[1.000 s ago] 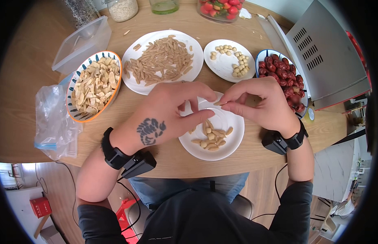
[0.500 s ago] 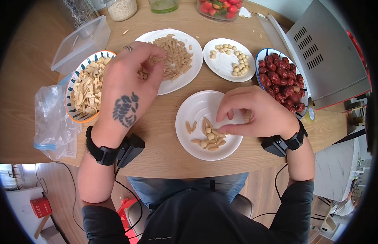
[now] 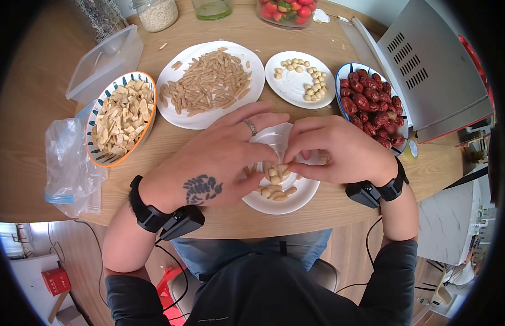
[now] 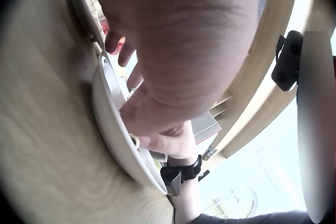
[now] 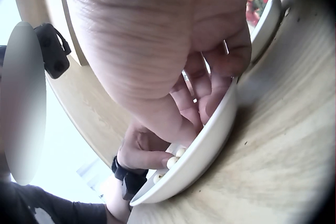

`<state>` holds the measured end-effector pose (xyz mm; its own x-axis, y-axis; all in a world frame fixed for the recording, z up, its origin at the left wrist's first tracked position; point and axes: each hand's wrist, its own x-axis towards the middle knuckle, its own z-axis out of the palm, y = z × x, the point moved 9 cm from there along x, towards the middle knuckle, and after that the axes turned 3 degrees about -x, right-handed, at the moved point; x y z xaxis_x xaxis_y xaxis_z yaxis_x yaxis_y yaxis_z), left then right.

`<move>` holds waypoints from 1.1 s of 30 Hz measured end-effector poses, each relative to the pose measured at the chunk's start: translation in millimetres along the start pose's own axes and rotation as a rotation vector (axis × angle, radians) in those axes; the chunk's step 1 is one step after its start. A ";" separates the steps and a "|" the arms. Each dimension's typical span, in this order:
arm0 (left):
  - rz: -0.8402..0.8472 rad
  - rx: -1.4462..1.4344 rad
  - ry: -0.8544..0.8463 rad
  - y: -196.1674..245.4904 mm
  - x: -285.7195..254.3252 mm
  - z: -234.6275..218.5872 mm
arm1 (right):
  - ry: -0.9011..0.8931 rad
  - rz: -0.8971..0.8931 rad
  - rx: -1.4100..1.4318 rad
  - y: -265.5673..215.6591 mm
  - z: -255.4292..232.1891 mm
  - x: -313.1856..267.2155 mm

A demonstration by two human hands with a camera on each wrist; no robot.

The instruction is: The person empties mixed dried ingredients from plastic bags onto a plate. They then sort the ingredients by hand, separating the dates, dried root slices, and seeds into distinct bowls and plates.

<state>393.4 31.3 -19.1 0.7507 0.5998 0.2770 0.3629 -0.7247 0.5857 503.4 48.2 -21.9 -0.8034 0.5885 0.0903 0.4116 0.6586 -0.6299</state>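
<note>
Both hands work over the small white plate (image 3: 304,200), which holds slim light-brown pieces (image 3: 279,198) and a few round cream lotus seeds (image 3: 273,173). My left hand (image 3: 222,163), with a ring and a dark tattoo, reaches in from the left. Its thumb and forefinger stand apart on either side of the small pile. In the right wrist view, the left thumb (image 5: 149,159) lies right at the lotus seeds. My right hand (image 3: 342,151) pinches a brown piece (image 3: 285,168) between thumb and forefinger, low over the plate.
Behind are a large plate (image 3: 258,70) of brown pieces and a smaller plate (image 3: 291,87) of lotus seeds. At right, red dates (image 3: 366,103) fill a bowl beside a grey metal box (image 3: 426,65). Dried slices (image 3: 119,119) and a plastic bag (image 3: 73,157) lie left.
My left hand went from the small plate to the large plate of brown pieces, then came back. The right hand has moved slightly left and lower into the small pile.
</note>
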 end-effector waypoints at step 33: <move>-0.192 0.082 -0.120 0.3 -10.0 -9.4 | -0.062 -0.026 0.008 -7.9 5.8 -0.8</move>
<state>380.8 28.3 -14.6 0.7221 0.6882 0.0706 0.5453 -0.6290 0.5540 498.3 39.9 -21.4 -0.8389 0.5411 0.0591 0.3872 0.6695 -0.6339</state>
